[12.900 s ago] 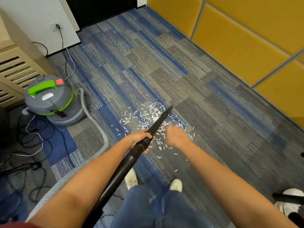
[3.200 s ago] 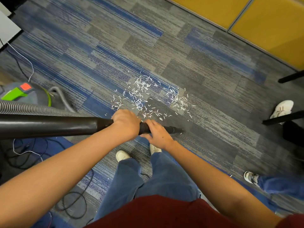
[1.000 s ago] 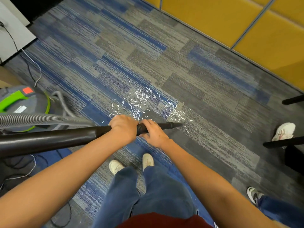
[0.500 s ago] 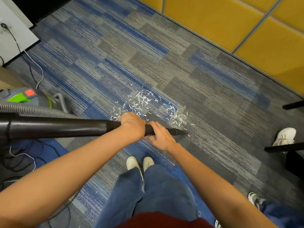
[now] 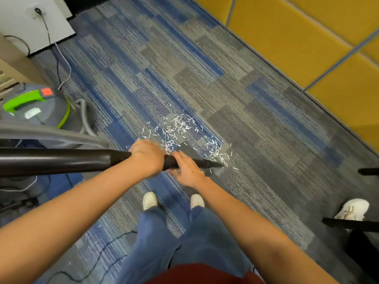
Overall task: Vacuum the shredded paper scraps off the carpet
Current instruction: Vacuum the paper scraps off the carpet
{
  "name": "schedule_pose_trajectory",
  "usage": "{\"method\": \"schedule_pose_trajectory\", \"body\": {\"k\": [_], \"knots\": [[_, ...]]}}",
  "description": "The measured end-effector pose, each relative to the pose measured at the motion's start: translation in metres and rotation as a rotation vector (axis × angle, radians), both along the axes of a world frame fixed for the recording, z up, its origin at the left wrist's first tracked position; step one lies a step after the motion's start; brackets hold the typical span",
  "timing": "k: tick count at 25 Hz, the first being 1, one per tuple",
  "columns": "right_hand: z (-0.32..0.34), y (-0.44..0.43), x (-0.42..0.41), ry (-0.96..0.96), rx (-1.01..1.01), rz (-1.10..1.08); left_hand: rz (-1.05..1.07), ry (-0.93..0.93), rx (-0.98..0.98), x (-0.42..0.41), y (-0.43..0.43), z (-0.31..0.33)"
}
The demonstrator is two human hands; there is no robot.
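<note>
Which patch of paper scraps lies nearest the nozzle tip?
The small right patch, just past the nozzle tip. The bigger patch lies farther up the carpet, beyond both hands.

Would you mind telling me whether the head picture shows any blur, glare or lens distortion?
Head view: the grey hose is smeared by motion blur, the black wand carries a soft highlight streak, the paper scraps stay fairly crisp, and the yellow wall panels bow from wide-angle distortion; lighting is even, with faint shadows.
</note>
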State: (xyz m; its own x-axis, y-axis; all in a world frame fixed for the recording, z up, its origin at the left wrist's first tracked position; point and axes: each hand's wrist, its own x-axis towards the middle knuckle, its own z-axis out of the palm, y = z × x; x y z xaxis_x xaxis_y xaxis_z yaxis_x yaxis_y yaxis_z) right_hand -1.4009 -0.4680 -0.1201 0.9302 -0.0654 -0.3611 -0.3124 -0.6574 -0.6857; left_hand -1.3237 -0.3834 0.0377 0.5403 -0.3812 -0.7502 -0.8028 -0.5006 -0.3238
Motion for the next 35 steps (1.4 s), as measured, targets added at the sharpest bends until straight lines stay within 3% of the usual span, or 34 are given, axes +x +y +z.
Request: {"method": "schedule_pose_trajectory", "body": {"k": [7, 14, 35], "knots": [[0.006, -0.030, -0.020, 0.025, 0.009, 0.189, 0.149, 0.036, 0.043, -0.036, -0.015, 0.006], [-0.006, -0.068, -0.075, 0.093, -0.036, 0.184, 0.088, 0.112, 0.044, -0.069, -0.056, -0.013], [-0.013, -0.092, -0.034, 0.074, -0.031, 0.270, 0.265, 0.090, 0.008, -0.058, -0.069, -0.023]]}}
